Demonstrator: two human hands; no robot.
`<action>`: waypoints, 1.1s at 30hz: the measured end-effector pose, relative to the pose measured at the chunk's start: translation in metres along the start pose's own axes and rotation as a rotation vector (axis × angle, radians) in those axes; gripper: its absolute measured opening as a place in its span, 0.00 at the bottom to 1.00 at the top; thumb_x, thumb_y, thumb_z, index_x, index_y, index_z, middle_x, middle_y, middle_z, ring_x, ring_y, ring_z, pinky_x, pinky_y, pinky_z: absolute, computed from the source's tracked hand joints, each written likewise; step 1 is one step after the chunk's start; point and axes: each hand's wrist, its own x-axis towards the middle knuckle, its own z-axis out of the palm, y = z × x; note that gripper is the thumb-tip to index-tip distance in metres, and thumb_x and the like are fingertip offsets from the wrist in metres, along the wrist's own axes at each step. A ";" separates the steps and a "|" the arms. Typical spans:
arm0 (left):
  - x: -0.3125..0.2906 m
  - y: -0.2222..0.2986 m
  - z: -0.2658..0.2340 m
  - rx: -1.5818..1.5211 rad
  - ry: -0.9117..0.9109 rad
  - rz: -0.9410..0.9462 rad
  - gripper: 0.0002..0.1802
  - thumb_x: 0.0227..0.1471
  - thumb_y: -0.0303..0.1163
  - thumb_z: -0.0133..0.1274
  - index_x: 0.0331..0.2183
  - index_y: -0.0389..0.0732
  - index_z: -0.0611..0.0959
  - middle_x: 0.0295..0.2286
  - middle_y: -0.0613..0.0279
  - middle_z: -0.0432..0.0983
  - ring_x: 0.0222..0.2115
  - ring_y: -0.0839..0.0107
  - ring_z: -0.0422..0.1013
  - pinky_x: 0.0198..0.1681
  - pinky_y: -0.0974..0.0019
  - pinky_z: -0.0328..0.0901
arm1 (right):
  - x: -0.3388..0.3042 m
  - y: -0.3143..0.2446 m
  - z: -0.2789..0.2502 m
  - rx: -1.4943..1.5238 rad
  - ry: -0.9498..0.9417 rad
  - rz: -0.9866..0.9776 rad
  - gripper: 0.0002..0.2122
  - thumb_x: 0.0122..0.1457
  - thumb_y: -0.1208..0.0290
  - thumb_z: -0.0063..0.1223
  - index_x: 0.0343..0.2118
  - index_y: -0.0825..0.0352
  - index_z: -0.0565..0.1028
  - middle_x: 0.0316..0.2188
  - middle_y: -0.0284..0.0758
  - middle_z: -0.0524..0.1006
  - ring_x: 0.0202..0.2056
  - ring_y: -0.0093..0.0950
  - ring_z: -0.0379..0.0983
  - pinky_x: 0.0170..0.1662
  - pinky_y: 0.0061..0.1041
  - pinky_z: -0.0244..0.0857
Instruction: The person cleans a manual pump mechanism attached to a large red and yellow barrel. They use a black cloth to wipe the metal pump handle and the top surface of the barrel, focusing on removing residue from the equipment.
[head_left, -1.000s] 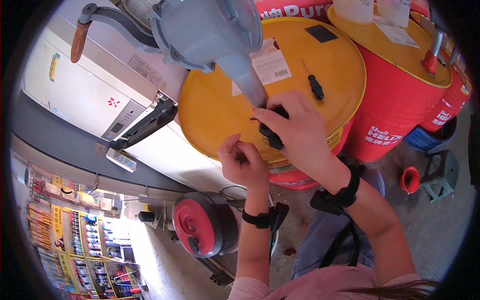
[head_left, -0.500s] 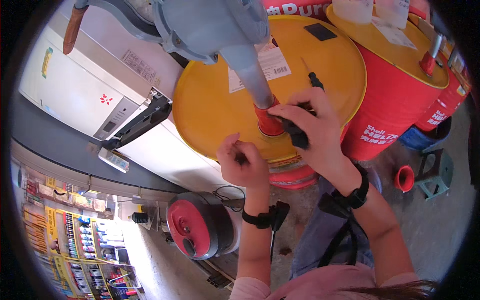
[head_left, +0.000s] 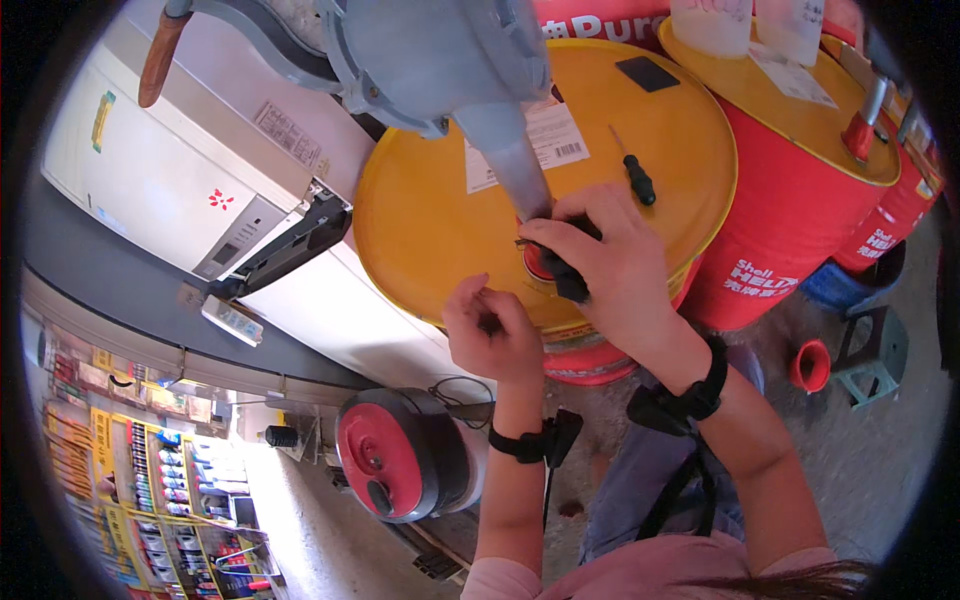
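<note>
My right hand point(head_left: 620, 265) is closed on a crumpled-looking black piece point(head_left: 567, 275), pressed against the foot of a grey pump's pipe point(head_left: 512, 165). Fingers and the black piece cover most of the red collar point(head_left: 534, 264) where the pipe enters the yellow drum top point(head_left: 410, 225). Just left of the collar, at the drum's near rim, my left hand point(head_left: 492, 335) is curled; a dark spot shows inside its fingers, too small to name. A screwdriver point(head_left: 639, 180) with a dark handle lies on the drum top beyond my right hand.
The grey hand-crank pump point(head_left: 430, 60) rises over the drum, its wooden handle point(head_left: 163, 58) at far left. More red drums point(head_left: 745, 235) stand right, near a green stool point(head_left: 873, 350) and red funnel-like piece point(head_left: 809, 365). A white machine point(head_left: 170, 170) borders the left; a red-black round machine point(head_left: 395, 450) sits below.
My right hand has shifted left with the black piece, onto the pipe's foot, covering more of the red collar. The screwdriver now shows whole. My left hand stays curled.
</note>
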 end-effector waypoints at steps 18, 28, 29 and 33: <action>0.001 -0.001 -0.002 0.077 -0.025 0.042 0.08 0.53 0.16 0.50 0.36 0.36 0.79 0.23 0.67 0.72 0.16 0.84 0.60 0.18 0.78 0.53 | -0.002 0.007 -0.014 0.116 0.180 0.260 0.11 0.46 0.81 0.60 0.35 0.64 0.79 0.31 0.36 0.73 0.35 0.36 0.74 0.37 0.29 0.68; 0.000 0.002 -0.001 0.048 -0.015 0.032 0.08 0.54 0.15 0.48 0.37 0.33 0.77 0.25 0.64 0.73 0.21 0.83 0.66 0.24 0.79 0.59 | 0.005 0.036 -0.006 0.543 0.156 0.509 0.09 0.54 0.84 0.56 0.38 0.69 0.74 0.33 0.36 0.77 0.36 0.27 0.75 0.42 0.23 0.67; 0.000 0.003 -0.001 0.037 -0.011 0.026 0.08 0.55 0.15 0.47 0.37 0.33 0.77 0.26 0.64 0.73 0.22 0.83 0.66 0.24 0.79 0.59 | 0.004 0.037 -0.007 0.514 0.097 0.507 0.09 0.56 0.85 0.55 0.40 0.70 0.73 0.34 0.34 0.77 0.37 0.22 0.75 0.43 0.21 0.67; -0.002 0.005 -0.001 0.093 0.012 -0.009 0.07 0.55 0.16 0.45 0.36 0.32 0.76 0.32 0.62 0.74 0.27 0.79 0.66 0.32 0.75 0.64 | 0.002 0.040 -0.012 0.477 0.007 0.474 0.09 0.54 0.85 0.54 0.39 0.70 0.72 0.33 0.38 0.77 0.37 0.30 0.77 0.42 0.25 0.68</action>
